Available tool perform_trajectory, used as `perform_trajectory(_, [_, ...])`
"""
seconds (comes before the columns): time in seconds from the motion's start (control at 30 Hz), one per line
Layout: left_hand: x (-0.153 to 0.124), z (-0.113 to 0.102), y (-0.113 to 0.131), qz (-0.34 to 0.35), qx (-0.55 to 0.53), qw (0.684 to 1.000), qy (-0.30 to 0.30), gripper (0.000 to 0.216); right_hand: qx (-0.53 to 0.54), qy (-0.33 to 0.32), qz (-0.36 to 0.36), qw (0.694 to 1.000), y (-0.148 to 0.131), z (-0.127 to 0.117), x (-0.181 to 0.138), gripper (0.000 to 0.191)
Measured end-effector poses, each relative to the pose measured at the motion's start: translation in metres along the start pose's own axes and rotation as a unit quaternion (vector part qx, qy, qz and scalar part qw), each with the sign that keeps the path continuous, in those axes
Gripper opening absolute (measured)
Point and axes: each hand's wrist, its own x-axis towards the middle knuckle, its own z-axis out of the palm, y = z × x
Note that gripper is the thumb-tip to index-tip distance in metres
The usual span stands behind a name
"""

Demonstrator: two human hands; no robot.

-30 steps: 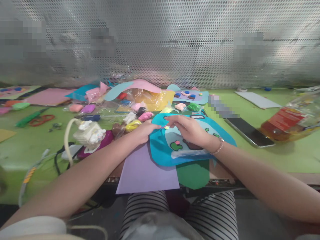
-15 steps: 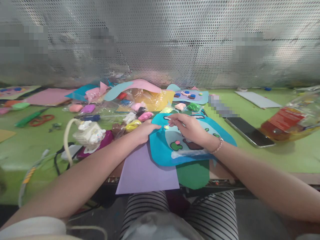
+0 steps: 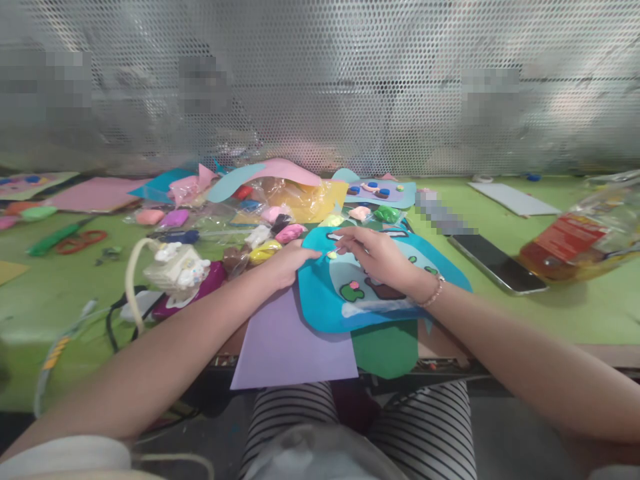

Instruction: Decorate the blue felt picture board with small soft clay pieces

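A blue rounded craft sheet (image 3: 320, 303), decorated with coloured clay shapes, lies tilted in front of me. My left hand (image 3: 290, 263) grips its left edge, thumb on top and the other fingers out of sight beneath. Over the upper part of the sheet, my right hand (image 3: 375, 253) has its fingertips pinched together beside a small pale yellow clay piece (image 3: 332, 255); whatever they hold is too small to make out. Below the right hand are a brown clay shape (image 3: 383, 290) and a green clay shape with a pink flower (image 3: 352, 292).
Under the blue sheet lie a purple sheet (image 3: 295, 347) and a green sheet (image 3: 387, 350). Bagged clay, including a yellow lump (image 3: 265, 252), sits behind my left hand. A plug adapter (image 3: 175, 270) with cables stands left. A phone (image 3: 497, 263) and a bottle (image 3: 570, 240) lie right.
Both hands keep nearly the same places on the blue sheet, with only a very slight shift of the right fingertips. The whole view has drifted slightly left.
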Motion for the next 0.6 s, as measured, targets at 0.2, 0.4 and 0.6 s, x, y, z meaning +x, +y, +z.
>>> perform_trajectory(0.2, [0.0021,-0.0016,-0.0024,-0.005,-0.016,1.0,-0.004,0.022,0.027,0.016,0.02,0.999,0.0075,0.0005,-0.0001,0.023])
perform_trajectory(0.4, [0.0033,-0.0022,-0.0028,-0.005,-0.018,1.0,-0.004,0.021,0.046,0.023,0.038,0.998,0.0083,0.0005,-0.0001,0.022])
perform_trajectory(0.6, [0.0022,-0.0015,-0.0023,-0.003,-0.02,1.0,0.0,0.02,0.047,0.015,0.034,0.998,0.0079,0.0012,0.0009,0.023])
